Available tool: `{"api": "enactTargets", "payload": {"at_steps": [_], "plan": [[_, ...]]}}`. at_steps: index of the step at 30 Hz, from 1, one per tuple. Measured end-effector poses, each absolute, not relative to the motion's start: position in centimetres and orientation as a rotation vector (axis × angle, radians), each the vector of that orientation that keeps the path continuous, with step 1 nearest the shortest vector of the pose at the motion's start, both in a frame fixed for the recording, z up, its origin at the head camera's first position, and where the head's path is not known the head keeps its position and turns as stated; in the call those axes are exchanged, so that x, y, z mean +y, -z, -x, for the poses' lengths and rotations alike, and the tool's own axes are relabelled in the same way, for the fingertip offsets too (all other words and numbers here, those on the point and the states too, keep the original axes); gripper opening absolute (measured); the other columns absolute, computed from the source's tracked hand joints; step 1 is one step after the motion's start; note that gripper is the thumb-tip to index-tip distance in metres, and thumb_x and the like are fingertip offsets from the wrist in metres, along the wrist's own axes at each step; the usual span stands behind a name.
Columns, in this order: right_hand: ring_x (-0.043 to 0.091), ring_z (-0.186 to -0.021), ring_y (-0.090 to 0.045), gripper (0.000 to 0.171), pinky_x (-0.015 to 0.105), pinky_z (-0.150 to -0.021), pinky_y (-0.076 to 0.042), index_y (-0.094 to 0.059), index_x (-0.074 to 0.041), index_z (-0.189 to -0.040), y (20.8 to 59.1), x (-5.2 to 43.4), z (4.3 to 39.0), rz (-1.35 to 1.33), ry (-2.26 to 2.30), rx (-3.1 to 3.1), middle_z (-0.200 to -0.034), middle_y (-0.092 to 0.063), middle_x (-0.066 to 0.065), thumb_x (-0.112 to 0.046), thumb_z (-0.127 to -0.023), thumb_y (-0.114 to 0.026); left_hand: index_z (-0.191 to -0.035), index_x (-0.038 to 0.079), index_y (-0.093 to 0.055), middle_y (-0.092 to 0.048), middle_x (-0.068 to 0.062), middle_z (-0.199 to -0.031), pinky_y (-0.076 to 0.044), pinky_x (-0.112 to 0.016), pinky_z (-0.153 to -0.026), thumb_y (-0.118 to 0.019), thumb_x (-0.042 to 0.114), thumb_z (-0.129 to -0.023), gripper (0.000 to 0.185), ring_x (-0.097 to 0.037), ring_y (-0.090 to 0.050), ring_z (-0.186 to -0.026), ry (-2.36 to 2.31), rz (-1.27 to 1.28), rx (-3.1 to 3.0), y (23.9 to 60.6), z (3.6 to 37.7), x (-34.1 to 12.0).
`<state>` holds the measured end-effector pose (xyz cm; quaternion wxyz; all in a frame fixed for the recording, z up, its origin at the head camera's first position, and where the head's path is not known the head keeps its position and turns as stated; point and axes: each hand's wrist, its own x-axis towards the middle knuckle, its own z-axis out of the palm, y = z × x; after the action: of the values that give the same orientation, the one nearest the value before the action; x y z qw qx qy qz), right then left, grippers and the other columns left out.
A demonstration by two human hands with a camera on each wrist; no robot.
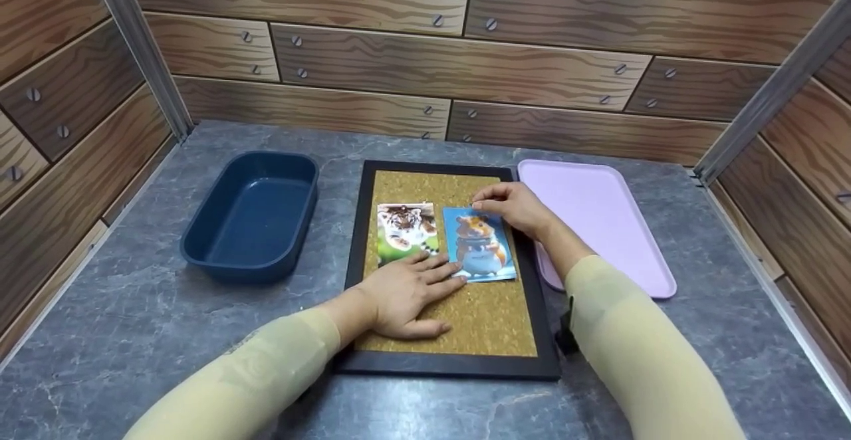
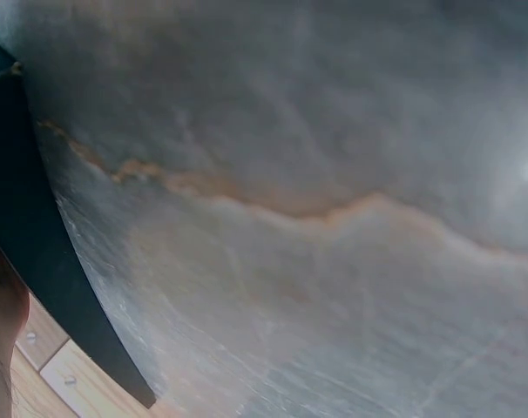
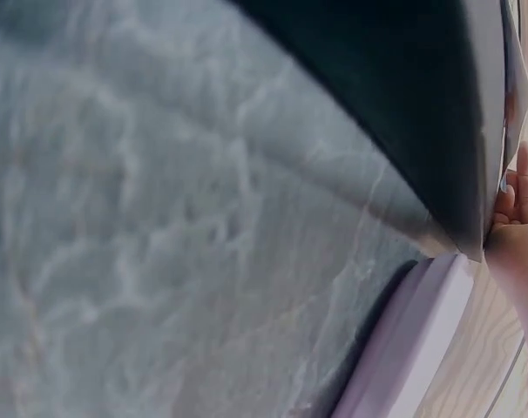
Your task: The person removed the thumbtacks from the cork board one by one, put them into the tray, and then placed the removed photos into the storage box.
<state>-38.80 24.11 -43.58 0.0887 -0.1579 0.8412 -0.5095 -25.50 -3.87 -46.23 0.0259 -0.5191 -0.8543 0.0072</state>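
Note:
A black-framed cork board (image 1: pixel 492 324) lies on the grey table. Two photo cards lie side by side on it: a tiger card (image 1: pixel 404 227) on the left and a hamster card (image 1: pixel 480 244) on the right. My left hand (image 1: pixel 407 292) rests flat on the cork, fingers straight, fingertips touching the lower edges of both cards. My right hand (image 1: pixel 508 206) has curled fingers at the hamster card's top right corner, pinching or pressing something small there that I cannot make out. The wrist views show only blurred table (image 2: pixel 334 218), the frame edge (image 3: pixel 403 113) and a bit of the right hand (image 3: pixel 518 226).
An empty dark blue tub (image 1: pixel 252 214) sits left of the board. A flat pink tray (image 1: pixel 598 220) lies to its right, touching the frame. Wood-patterned walls (image 1: pixel 425 61) close in the table on three sides.

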Motion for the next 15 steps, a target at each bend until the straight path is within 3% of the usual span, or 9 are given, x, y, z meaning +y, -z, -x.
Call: {"api": "enactTargets", "payload": {"at_steps": [9,15], "plan": [[0.016,-0.097,-0.065,0.018,0.029,-0.088,-0.052,-0.079,-0.001,-0.111,43.21,24.40,38.39,0.419,1.557,2.511,-0.110,-0.076,0.004,-0.014,-0.099,-0.077,-0.170,0.016,-0.028,-0.025,-0.008,-0.174,-0.020,-0.046,-0.129,-0.031,0.067,-0.108,0.080,-0.029,-0.023,-0.161,-0.031,1.596,-2.639,46.44,25.53,-3.78],[0.016,-0.105,-0.066,0.025,0.027,-0.091,-0.051,-0.077,0.004,-0.114,42.78,24.82,38.29,0.423,1.561,2.514,-0.120,-0.075,0.013,-0.016,-0.100,-0.077,-0.169,0.016,-0.029,-0.026,-0.008,-0.174,-0.022,-0.046,-0.129,-0.033,0.066,-0.108,0.079,-0.029,-0.023,-0.160,-0.015,1.598,-2.639,46.44,25.54,-3.91]]}}
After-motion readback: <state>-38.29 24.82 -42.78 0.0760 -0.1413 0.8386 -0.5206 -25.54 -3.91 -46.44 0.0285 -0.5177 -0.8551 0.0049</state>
